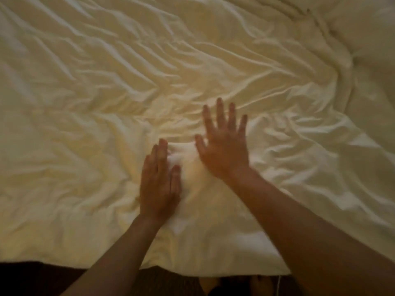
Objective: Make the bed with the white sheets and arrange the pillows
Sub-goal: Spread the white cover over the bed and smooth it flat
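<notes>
A wrinkled white sheet [106,92] covers the whole bed and fills most of the view. My left hand [159,182] lies flat on it near the front edge, fingers straight and together. My right hand [224,142] is a little farther in and to the right, palm down, fingers spread over the cloth. A small raised fold of sheet sits between the two hands. At the top right a bulkier white mound [367,39], a pillow or bunched bedding, lies on the bed; I cannot tell which.
The bed's front edge [213,270] runs along the bottom, with dark floor [32,278] below it. My bare feet show dimly at the bottom centre, beside a thin white cord [343,285].
</notes>
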Demonstrator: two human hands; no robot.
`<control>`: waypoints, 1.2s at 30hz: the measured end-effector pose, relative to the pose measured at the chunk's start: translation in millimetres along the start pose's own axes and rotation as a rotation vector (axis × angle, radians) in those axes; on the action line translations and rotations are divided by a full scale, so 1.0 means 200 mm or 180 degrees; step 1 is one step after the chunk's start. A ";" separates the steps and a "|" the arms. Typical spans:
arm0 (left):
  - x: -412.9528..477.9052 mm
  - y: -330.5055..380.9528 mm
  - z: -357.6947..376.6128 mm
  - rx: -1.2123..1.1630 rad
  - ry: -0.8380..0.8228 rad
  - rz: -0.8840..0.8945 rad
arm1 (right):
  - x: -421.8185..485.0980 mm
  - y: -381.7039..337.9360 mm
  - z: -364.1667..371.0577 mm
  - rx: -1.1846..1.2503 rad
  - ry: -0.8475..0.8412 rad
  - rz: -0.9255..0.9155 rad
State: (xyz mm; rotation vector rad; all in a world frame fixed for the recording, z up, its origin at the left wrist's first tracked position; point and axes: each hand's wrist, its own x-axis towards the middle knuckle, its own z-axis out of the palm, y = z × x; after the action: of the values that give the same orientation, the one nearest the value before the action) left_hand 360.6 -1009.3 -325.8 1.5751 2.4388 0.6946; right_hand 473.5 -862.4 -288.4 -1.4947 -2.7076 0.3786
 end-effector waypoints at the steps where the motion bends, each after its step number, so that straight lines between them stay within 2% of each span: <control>1: -0.05 -0.04 0.04 0.0316 -0.0215 0.0137 | -0.04 -0.09 0.06 0.0026 -0.0031 -0.0092; 4: -0.08 -0.10 0.10 0.0767 -0.0489 0.0160 | -0.15 -0.17 0.23 -0.0025 -0.0210 -0.0190; 8: -0.08 -0.11 0.12 0.0918 -0.0574 0.0250 | -0.23 0.03 0.25 -0.0422 -0.0353 -0.0390; 10: -0.08 -0.13 0.11 0.0917 -0.0573 0.0228 | -0.27 0.23 0.18 -0.0602 -0.0349 -0.0263; 12: -0.09 -0.13 0.09 0.0869 -0.0602 0.0210 | -0.40 0.59 0.07 -0.0796 -0.0315 0.0101; 14: -0.09 -0.10 0.08 0.0865 -0.0726 0.0275 | -0.56 0.94 -0.04 -0.0771 -0.0535 0.0539; 16: -0.09 -0.07 0.07 0.0901 -0.0859 0.0250 | -0.62 1.09 -0.10 -0.0676 -0.0803 0.0726; 18: -0.10 -0.01 0.05 0.0872 -0.0887 0.0037 | -0.58 1.03 -0.09 -0.0638 -0.0847 0.0939; 21: -0.18 0.11 0.02 0.0445 -0.0694 -0.0128 | -0.53 0.75 -0.10 -0.0389 -0.0508 0.1152; 24: -0.36 0.24 0.03 0.0138 -0.0580 0.0184 | -0.67 0.47 -0.07 -0.0094 -0.0075 0.0401; 27: -0.49 0.24 0.08 0.0266 -0.0751 0.0508 | -0.91 0.30 0.08 -0.0073 -0.0325 -0.0417; 31: -0.53 0.16 0.07 0.0589 -0.0884 0.0779 | -1.13 0.55 0.14 -0.0518 -0.0379 -0.0517; 34: -0.55 0.17 0.09 0.0835 -0.0975 0.0709 | -1.27 0.92 0.04 -0.0743 -0.0412 0.0004; 36: -0.53 0.19 0.12 0.1042 -0.1191 0.0546 | -1.30 1.04 0.00 -0.0731 -0.0765 0.0397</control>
State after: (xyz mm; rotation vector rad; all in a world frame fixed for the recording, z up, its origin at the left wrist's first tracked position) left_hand 447.4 -1084.7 -341.5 1.8470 2.2337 0.0045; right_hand 787.0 -974.2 -310.7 -1.7907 -2.9357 0.2740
